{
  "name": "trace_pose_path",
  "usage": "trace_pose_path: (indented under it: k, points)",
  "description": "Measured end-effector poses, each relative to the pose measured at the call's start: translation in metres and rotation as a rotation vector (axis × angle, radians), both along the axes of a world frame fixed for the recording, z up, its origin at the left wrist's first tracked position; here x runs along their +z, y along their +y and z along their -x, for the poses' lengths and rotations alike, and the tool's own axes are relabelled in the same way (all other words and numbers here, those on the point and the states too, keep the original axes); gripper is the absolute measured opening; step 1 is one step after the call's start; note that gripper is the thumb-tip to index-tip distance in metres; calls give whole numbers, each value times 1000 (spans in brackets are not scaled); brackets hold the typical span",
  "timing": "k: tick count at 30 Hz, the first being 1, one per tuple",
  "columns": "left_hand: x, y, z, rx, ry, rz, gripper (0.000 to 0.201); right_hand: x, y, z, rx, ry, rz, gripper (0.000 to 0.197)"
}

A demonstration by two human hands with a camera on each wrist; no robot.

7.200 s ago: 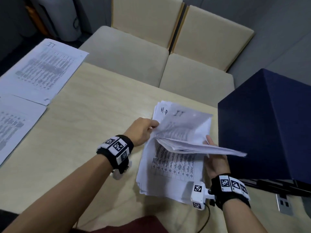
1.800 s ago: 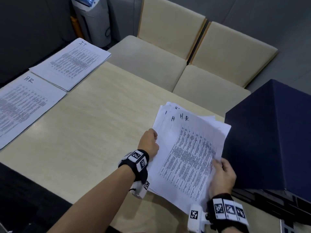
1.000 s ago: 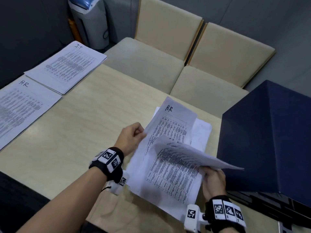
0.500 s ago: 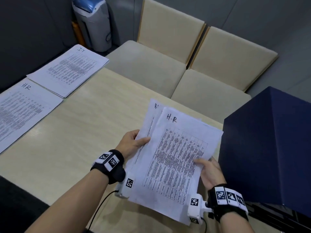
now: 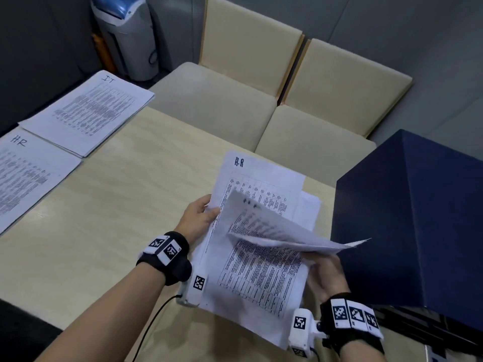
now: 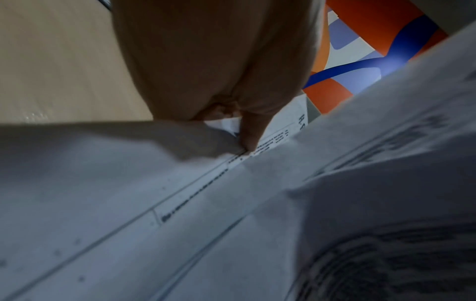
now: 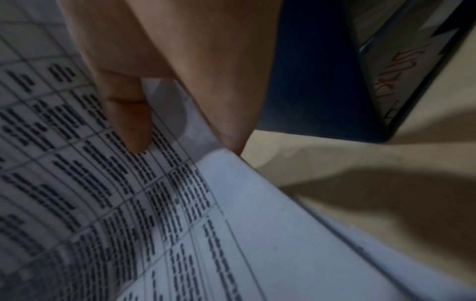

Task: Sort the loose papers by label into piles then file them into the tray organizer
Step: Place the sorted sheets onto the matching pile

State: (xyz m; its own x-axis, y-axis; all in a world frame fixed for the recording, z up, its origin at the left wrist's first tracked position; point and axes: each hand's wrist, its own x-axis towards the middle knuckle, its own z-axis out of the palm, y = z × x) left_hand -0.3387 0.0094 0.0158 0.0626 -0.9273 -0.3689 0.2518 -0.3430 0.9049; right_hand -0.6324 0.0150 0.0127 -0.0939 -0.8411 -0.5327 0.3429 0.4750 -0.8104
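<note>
In the head view my left hand (image 5: 206, 211) pinches the left edge of a printed sheet labelled "H-R" (image 5: 261, 178), raised off the table. My right hand (image 5: 318, 267) grips the sheet in front of it (image 5: 277, 228) at the right edge and bends it over to the right. The left wrist view shows my thumb (image 6: 248, 136) pressed on the paper edge. The right wrist view shows my thumb (image 7: 128, 124) on the printed table of the curled sheet (image 7: 90, 193). A few loose white papers (image 5: 311, 210) lie flat on the table under the held ones.
Two sorted piles lie at the table's (image 5: 117, 205) left end: an "IT" pile (image 5: 88, 111) and an "HR" pile (image 5: 26, 176). A large dark blue box (image 5: 410, 218) stands at the right, close to my right hand. Two beige chairs (image 5: 235, 100) face the far edge.
Half a second ago both hands held the sheets up flat. Now my right hand has bent the front sheet over to the right, uncovering another "H-R" sheet behind it.
</note>
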Motion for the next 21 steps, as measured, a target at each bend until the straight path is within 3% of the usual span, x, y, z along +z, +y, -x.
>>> trace_pose_path:
  k: [4, 9, 12, 13, 14, 17, 18, 21]
  points:
    - [-1, -3, 5, -41, -10, -53, 22, -6, 4, 1, -34, -45, 45, 46]
    - [7, -1, 22, 0, 34, -217, 23, -7, 7, 0, -24, 45, 93, 30]
    - [13, -3, 32, 66, 160, -211, 45, -13, 10, 3, 15, 105, 101, 34]
    - [12, -6, 34, 97, 134, -180, 44, -18, 12, 6, 16, 144, 85, 33]
    - [7, -11, 35, 109, 8, -126, 40, -20, 14, 9, 22, 173, 68, 31]
    - [-19, -24, 28, -13, -811, -74, 30, -20, 19, 10, 22, 152, 85, 20]
    - [-27, -26, 25, -94, -982, -99, 26, -17, 20, 8, 11, 127, 90, 19]
    - [-42, -29, 18, -245, -1153, -67, 22, -22, 23, 11, -50, 83, 76, 23]
